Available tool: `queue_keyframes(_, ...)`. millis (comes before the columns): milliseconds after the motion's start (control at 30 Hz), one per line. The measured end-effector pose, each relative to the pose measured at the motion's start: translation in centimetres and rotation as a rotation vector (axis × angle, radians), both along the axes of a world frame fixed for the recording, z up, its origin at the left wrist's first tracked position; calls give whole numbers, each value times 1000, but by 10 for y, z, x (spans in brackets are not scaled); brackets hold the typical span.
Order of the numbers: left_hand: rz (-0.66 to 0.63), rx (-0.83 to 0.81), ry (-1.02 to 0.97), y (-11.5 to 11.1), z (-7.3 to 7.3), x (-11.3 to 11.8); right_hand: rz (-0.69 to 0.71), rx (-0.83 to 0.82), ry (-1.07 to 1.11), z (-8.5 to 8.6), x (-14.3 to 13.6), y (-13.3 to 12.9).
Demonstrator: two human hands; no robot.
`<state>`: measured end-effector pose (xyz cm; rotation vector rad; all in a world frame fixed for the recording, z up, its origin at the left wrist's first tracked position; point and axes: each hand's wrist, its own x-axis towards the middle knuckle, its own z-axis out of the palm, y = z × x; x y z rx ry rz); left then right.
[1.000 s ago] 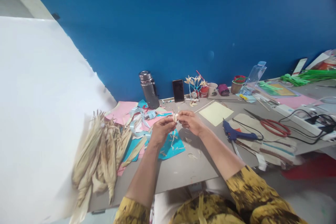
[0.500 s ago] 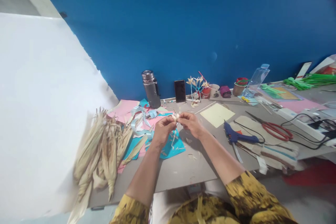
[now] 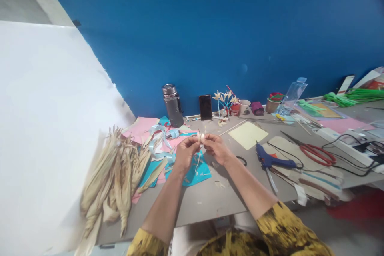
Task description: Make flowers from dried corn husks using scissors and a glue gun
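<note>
A small cream-coloured piece, apparently of corn husk [image 3: 201, 137], is pinched between the fingertips of both hands above the table. My left hand [image 3: 185, 154] grips its left side, and my right hand [image 3: 219, 150] grips the right; thin points stick up from its top. A pale strand [image 3: 198, 163] hangs below it over a blue sheet [image 3: 201, 176] strewn with husk scraps. Dried corn husks [image 3: 120, 184] lie heaped at the left, beside a light blue ribbon [image 3: 154, 147]. The fingers cover much of the held piece.
Along the blue panel stand a thermos [image 3: 173, 106], a phone [image 3: 205, 108], husk flowers [image 3: 225, 99], a paper cup [image 3: 244, 106] and a plastic bottle [image 3: 292, 96]. To the right lie a glue gun [image 3: 274, 161], red-handled scissors [image 3: 318, 154], a power strip [image 3: 345, 148] and a yellow sheet [image 3: 248, 134].
The view has tilted slightly upward, so the table sits a little lower. A black ring now shows beside my right forearm. Both hands still hold the piece, with small finger shifts.
</note>
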<state>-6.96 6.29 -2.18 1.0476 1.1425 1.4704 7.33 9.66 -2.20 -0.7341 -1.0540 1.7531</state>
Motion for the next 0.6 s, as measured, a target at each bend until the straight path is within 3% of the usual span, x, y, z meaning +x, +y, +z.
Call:
queue_keyframes(200,39,0,49,2,-6,0,13,-42,57,-6,-2,1)
queue_keyframes(367,173,22,119,1,-8,3,-24,-42,55,-8,-6,0)
queue_keyframes(600,193,100,-9,7,-17,2,-81,36,5,-10,-10,-2)
